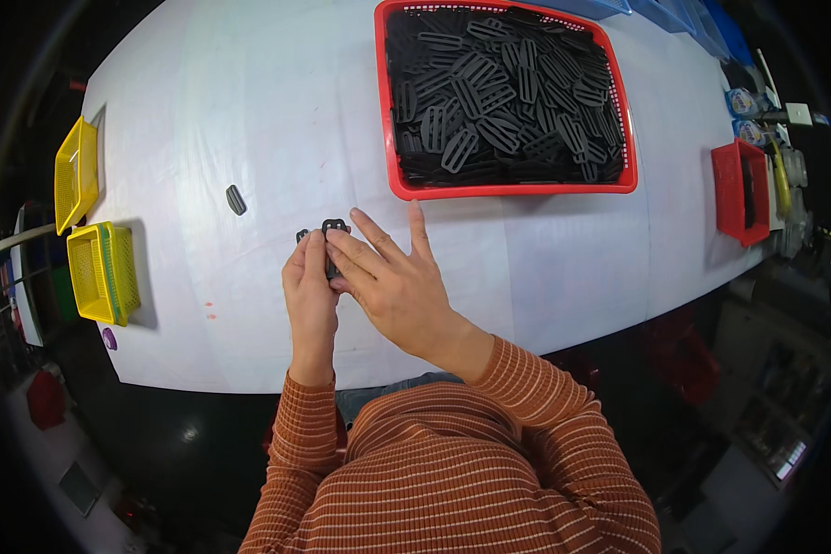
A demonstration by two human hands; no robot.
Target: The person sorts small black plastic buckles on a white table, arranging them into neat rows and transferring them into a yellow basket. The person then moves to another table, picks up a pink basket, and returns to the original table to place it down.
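Note:
My left hand point(310, 288) and my right hand point(390, 280) meet over the white table point(249, 111), both pinching a small black plastic buckle piece point(333, 227) whose top sticks out above the fingertips. Part of it is hidden by my fingers. My right hand's outer fingers are spread toward the red tray. A single black buckle piece point(236, 199) lies loose on the table to the upper left of my hands. The big red tray point(512, 190) just beyond my right hand holds several black slotted buckles point(503, 92).
Two yellow mesh baskets point(103, 272) point(76, 172) stand at the table's left edge. A smaller red tray point(739, 192) sits at the right edge, with bottles and small items beyond it. Blue bins point(683, 14) stand at the far right corner.

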